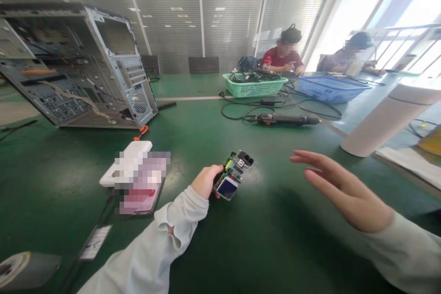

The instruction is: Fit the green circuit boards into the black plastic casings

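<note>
In the middle of the green table, my left hand (207,182) is closed around the near left edge of a small circuit board (236,169). The board carries a small dark screen (228,188) at its near end and black parts at its far end. Off to the right, my right hand (344,188) is raised over the table with its fingers stretched out, holding nothing. An electric screwdriver (287,120) with a cord lies beyond both hands.
An opened computer case (103,69) stands at the left. Nearer are a white power bank (128,161) and a phone (151,193). A green basket (255,86) of cables and a blue basket (332,89) sit farther back. A pale cylinder (386,119) stands right. Two people sit behind.
</note>
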Demonstrator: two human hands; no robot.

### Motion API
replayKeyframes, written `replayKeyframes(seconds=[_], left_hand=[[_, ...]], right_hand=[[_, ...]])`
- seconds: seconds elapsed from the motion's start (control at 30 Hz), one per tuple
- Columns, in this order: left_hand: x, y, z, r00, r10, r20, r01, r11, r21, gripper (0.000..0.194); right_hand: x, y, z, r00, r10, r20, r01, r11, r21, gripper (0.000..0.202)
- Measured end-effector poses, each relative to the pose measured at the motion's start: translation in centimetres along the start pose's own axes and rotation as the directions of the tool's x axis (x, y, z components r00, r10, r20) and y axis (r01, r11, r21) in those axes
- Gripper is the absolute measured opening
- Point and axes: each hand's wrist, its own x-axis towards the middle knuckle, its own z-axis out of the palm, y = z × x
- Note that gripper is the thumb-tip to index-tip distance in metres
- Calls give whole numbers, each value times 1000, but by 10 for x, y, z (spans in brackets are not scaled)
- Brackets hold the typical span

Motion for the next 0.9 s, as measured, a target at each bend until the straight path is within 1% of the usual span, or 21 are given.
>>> replayKeyframes(seconds=[0.07,0.13,0.2,0.23,0.3,0.33,0.4,0.43,0.5,0.57,0.63,0.7,0.73,0.8,0.83,0.87,0.9], left_hand=[[-6,6,4,998,65,4,-66,993,97,30],[-13,12,8,992,118,47,-125,975,182,28],[-18,14,10,983,161,83,-177,955,239,21],[-19,14,11,979,181,95,-200,945,258,18],[-20,12,11,974,205,101,-225,936,272,17],[-20,12,11,973,209,100,-229,935,270,16],[-20,12,11,976,200,91,-217,944,250,16],[-20,13,11,977,195,86,-210,949,236,18],[-19,15,12,984,160,77,-172,963,207,26],[-17,15,12,996,65,68,-76,982,176,36],[-14,12,12,996,-48,71,39,991,126,48],[-10,8,10,989,-117,94,111,991,71,56],[-9,7,9,985,-137,108,131,989,62,59],[-6,6,7,978,-167,124,157,984,83,64],[-6,7,6,977,-176,124,165,982,94,65],[-6,9,5,976,-183,122,172,980,98,66],[-6,11,5,975,-188,118,178,980,92,65]], right_hand=[[24,-20,32,994,-2,106,-16,985,172,54],[41,-30,56,980,2,200,-59,958,281,58],[50,-34,69,942,28,335,-130,949,287,60],[52,-33,73,910,40,413,-163,950,266,59],[52,-31,76,838,37,545,-194,953,234,54],[51,-29,76,805,29,593,-204,952,229,52],[48,-26,74,745,28,666,-249,939,239,54],[45,-26,73,714,43,699,-293,925,242,58],[41,-26,72,643,70,762,-400,880,257,66],[36,-28,73,594,67,802,-482,827,288,69],[32,-30,76,573,73,816,-534,788,305,65],[31,-31,79,581,116,806,-587,746,315,56],[30,-31,81,567,140,812,-625,715,313,52],[30,-32,82,505,157,849,-712,632,306,51],[30,-32,81,482,151,863,-745,588,313,53],[30,-31,78,482,141,865,-763,552,336,55],[28,-29,72,512,137,848,-762,529,375,56]])
